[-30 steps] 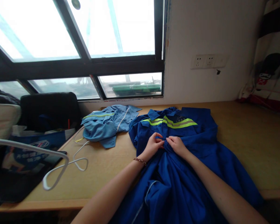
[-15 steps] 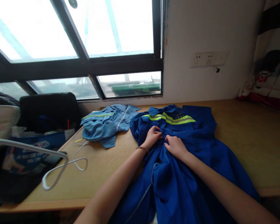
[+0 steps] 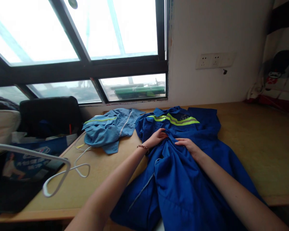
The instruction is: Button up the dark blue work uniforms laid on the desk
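Note:
A dark blue work coverall [image 3: 195, 173] with a yellow-and-grey reflective stripe lies over the table, its collar toward the wall and its lower part hanging past the front edge. My left hand [image 3: 157, 137], a beaded bracelet at the wrist, has its fingers closed on gathered cloth around the waist. Just to the right, my right hand [image 3: 187, 145] rests on the same cloth, fingers stretched out toward the left one. Between the hands the fabric is bunched. A light blue work jacket [image 3: 108, 128] with a yellow stripe lies crumpled to the left.
The wooden table [image 3: 250, 150] runs along the wall under a dark-framed window [image 3: 125, 67]. A white cable [image 3: 60, 183] loops over the left edge. Bags [image 3: 36, 160] and a black chair back [image 3: 50, 112] stand at left. Wall sockets [image 3: 209, 61] and a printed curtain [image 3: 276, 70] are at right.
My right hand has shifted slightly right, away from the left hand, and its fingers have straightened. My left hand still grips the cloth. The coverall's lower folds have shifted a little.

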A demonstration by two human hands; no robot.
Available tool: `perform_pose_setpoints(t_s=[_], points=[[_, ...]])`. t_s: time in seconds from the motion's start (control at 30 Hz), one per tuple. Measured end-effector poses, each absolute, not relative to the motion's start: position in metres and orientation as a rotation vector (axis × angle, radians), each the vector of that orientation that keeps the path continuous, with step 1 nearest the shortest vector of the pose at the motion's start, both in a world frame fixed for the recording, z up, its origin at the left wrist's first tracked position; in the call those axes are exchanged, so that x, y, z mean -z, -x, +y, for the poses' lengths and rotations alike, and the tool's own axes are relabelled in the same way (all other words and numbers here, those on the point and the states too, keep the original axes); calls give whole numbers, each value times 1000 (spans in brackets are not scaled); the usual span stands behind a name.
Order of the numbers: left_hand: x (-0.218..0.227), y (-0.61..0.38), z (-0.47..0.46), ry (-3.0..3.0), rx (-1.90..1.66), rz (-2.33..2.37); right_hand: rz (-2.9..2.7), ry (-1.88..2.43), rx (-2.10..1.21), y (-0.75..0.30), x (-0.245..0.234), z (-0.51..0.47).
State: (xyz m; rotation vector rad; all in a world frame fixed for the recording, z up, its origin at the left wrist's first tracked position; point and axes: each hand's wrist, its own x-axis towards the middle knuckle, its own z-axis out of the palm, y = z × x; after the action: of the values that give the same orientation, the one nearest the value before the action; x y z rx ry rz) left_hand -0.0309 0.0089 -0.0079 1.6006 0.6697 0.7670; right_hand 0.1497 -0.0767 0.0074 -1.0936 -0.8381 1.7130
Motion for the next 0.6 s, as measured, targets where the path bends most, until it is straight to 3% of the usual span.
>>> perform_pose_setpoints(t_s=[0.4, 0.6], points=[[16, 30, -8, -1886, -909, 698, -1251, 1111, -1970, -168, -36, -96], [2, 40, -14, -1702, -874, 741, -1123, 1064, -1971, -175, -30, -89]])
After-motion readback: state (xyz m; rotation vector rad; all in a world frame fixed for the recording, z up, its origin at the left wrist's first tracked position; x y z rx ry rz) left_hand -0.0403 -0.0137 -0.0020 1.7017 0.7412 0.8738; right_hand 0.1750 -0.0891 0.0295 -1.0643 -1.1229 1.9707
